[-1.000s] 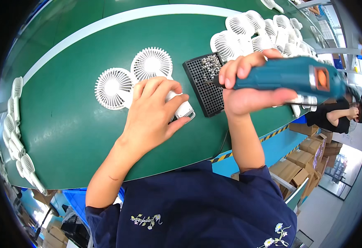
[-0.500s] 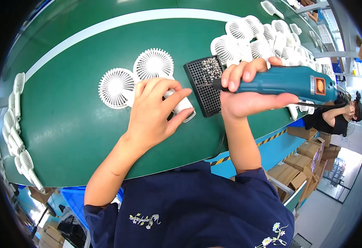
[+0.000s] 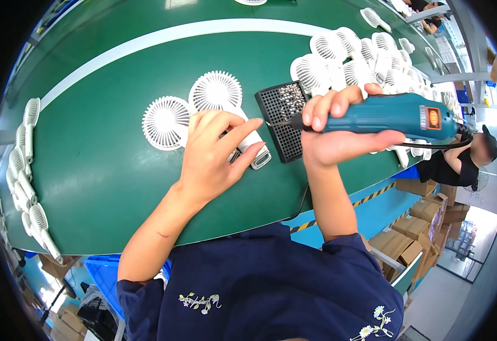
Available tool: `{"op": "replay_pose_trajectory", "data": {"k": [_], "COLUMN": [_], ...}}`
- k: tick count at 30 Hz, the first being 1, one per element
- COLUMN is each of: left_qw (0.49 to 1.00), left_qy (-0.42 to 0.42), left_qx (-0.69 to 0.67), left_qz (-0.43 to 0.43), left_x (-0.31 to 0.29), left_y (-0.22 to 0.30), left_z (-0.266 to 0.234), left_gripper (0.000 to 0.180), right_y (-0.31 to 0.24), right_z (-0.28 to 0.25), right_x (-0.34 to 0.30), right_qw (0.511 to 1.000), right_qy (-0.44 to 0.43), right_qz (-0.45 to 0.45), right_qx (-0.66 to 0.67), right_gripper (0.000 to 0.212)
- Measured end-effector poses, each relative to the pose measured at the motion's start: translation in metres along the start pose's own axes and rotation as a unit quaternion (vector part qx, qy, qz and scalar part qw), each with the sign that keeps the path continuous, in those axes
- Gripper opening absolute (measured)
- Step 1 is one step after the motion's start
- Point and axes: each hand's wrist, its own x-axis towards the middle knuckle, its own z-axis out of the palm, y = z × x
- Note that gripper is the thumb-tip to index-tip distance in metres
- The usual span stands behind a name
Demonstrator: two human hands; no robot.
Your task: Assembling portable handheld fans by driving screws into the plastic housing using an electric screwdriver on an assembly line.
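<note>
My left hand (image 3: pixel 211 148) bends its fingers over two white handheld fans. The left fan (image 3: pixel 166 123) has its handle hidden under the hand. The other fan (image 3: pixel 216 92) stretches its handle out past my thumb and index finger, which lie across it, slightly apart. My right hand (image 3: pixel 339 128) is wrapped round a teal electric screwdriver (image 3: pixel 387 115), held level. Its thin bit points left, over a black perforated tray (image 3: pixel 286 149) with many small screws (image 3: pixel 291 98), and its tip is close to my left index fingertip.
A heap of white fans (image 3: pixel 311 74) covers the far right of the green table (image 3: pixel 101 199). More fans (image 3: pixel 26 165) line its left edge. A black cord (image 3: pixel 301 204) hangs at the front edge. Cardboard boxes (image 3: pixel 393 244) and another person (image 3: pixel 464 159) are at the right.
The whole view has shifted slightly, and another fan shows at the top edge. The screwdriver's bit is now visible over the tray. Both hands keep nearly the same pose.
</note>
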Motion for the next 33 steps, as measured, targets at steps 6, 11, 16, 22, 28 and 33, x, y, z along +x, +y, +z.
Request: {"op": "replay_pose_trajectory", "data": {"k": [6, 11, 16, 22, 28, 33], "left_qw": [0.999, 1.000, 0.998, 0.996, 0.978, 0.980], "left_qy": [-0.003, -0.010, -0.023, -0.092, -0.197, -0.186], "left_qx": [0.018, -0.020, -0.061, -0.015, 0.067, 0.066], "left_qz": [0.043, 0.016, 0.021, 0.009, 0.008, 0.001], "left_x": [0.001, -0.003, -0.003, 0.002, 0.005, 0.003], "left_y": [-0.001, 0.000, 0.001, 0.006, 0.002, 0.001], "left_z": [0.001, 0.003, 0.000, -0.010, -0.027, -0.023], "left_gripper": [0.026, 0.015, 0.013, 0.040, 0.047, 0.046], "right_y": [-0.015, -0.016, -0.020, -0.016, -0.015, -0.013], "right_z": [0.012, 0.014, 0.021, 0.013, -0.001, 0.001], "right_x": [-0.008, -0.014, -0.014, -0.020, -0.040, -0.045], "right_qw": [0.994, 0.994, 0.995, 0.996, 0.972, 0.968], "right_qy": [-0.062, -0.071, -0.002, -0.055, -0.234, -0.250], "right_qz": [0.041, 0.038, 0.065, 0.043, -0.031, -0.010], "right_qx": [0.081, 0.069, 0.071, 0.061, 0.001, -0.001], "right_gripper": [0.095, 0.094, 0.082, 0.082, 0.091, 0.091]}}
